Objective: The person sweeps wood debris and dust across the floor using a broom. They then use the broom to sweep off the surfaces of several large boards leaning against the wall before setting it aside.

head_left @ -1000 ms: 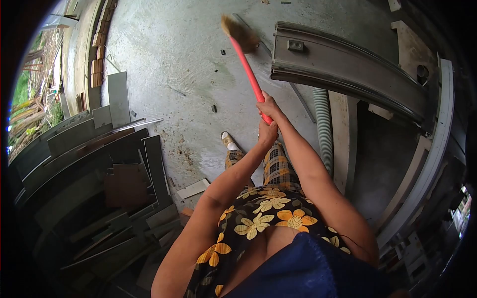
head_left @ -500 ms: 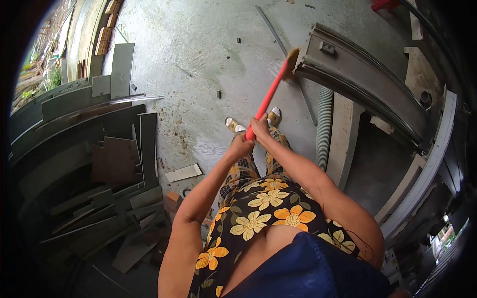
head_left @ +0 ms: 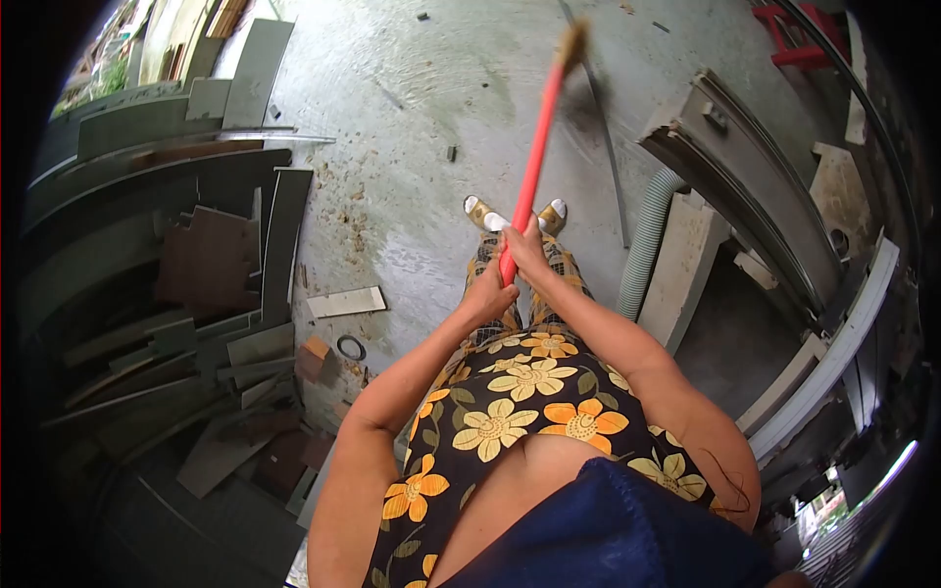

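Both of my hands are closed around the red handle of a broom (head_left: 537,152) held out in front of me. My left hand (head_left: 487,296) grips close to the handle's near end. Just above it, my right hand (head_left: 527,251) wraps the handle. The straw-coloured far end of the broom is blurred and sits over the concrete floor (head_left: 461,108), close to a thin grey strip (head_left: 610,162). My feet in tan sandals (head_left: 480,213) stand below the handle.
Stacked dark panels (head_left: 211,260) fill the left side. At right are a long metal profile (head_left: 745,147), a ribbed grey hose (head_left: 647,245) and a concrete block (head_left: 683,265). A red stool (head_left: 806,44) stands at upper right. A pale board piece (head_left: 347,302) and a black ring (head_left: 351,347) lie on the floor.
The broom has swung from beside the metal profile's end to a steeper angle, its far end now apart from the profile. Both hands keep their grip, and the view has shifted.
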Demonstrator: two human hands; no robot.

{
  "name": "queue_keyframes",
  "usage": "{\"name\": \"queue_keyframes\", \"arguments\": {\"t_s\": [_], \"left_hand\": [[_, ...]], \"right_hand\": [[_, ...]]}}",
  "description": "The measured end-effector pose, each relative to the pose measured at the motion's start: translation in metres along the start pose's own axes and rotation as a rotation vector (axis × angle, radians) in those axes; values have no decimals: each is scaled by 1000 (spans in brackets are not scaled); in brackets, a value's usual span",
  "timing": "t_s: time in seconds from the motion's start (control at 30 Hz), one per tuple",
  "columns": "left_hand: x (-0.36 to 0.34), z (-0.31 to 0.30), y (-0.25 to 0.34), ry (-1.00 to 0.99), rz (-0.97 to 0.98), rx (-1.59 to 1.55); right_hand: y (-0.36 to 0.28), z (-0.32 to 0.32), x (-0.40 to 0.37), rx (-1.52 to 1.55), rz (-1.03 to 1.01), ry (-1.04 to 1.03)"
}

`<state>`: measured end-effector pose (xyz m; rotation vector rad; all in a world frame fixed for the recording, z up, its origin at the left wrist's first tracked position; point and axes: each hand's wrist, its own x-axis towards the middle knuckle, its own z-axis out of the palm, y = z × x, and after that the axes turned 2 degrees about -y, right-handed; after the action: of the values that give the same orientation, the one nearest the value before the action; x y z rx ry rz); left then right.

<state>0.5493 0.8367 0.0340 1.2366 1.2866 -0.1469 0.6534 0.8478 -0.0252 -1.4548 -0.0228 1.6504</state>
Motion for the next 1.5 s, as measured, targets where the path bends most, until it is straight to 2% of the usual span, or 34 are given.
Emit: {"name": "queue_keyframes", "arguments": {"t_s": [0.03, 0.07, 0.13, 0.2, 0.27, 0.3, 0.37, 0.43, 0.47, 0.6, 0.73, 0.8, 0.83, 0.93, 1.03, 1.07, 1.17, 1.2, 1.27, 1.3, 1.37, 1.43, 1.47, 1.5], "left_hand": [[-11, -10, -4, -77, 12, -33], [-14, -13, -21, -63, 80, -138], [-16, -35, -26, -137, -82, -139], [-19, -60, -18, -165, -246, -168], [-18, -76, -23, -78, -348, -193], [-18, -84, -26, -38, -405, -208], [-19, -93, -34, 101, -338, -243], [-11, -93, -50, 271, -272, -266], [-3, -89, -61, 317, -299, -168], [-43, -100, -13, 288, -294, -88], [-68, -100, -26, 189, -257, -114], [-55, -90, -59, 241, -144, -141], [-52, -93, -64, 272, -87, -156], [-36, -134, -53, 62, -237, -481], [-32, -152, -33, 224, -274, -801], [-33, -154, -28, 294, -280, -709], [-20, -113, -42, 707, -174, -582], [-19, -97, -46, 663, -294, -634], [-21, -64, -35, 873, -359, -639], [-24, -55, -28, 892, -381, -685], [-28, -40, -14, 917, -422, -782], [-23, -22, -9, 1077, -426, -816], [-19, -14, -10, 1156, -430, -830], [-16, -5, -15, 1154, -483, -910]], "right_hand": [[15, 4, -5, 53, 51, 36], [27, 8, -7, 101, 100, 71], [35, 25, -13, 243, 216, 159], [66, 33, 15, 245, 398, 44], [57, 64, 21, 143, 515, -28], [51, 79, 26, 97, 511, -123], [48, 105, 40, 11, 511, -307], [43, 124, 54, -7, 461, -386], [40, 130, 57, -18, 432, -424], [26, 135, 39, -88, 282, -512], [25, 133, 11, -124, 272, -408], [33, 127, 9, -121, 336, -309], [39, 125, 20, -115, 430, -272], [53, 135, 66, -143, 710, -186], [51, 153, 102, -297, 777, -331], [55, 157, 112, -303, 793, -381], [29, 183, 77, -443, 547, -567], [26, 185, 68, -529, 474, -651], [16, 186, 46, -670, 412, -716], [13, 186, 39, -739, 375, -747], [19, 178, 37, -868, 388, -817], [23, 179, 32, -923, 454, -937], [26, 181, 27, -950, 532, -924], [34, 180, 24, -984, 610, -979]]}}
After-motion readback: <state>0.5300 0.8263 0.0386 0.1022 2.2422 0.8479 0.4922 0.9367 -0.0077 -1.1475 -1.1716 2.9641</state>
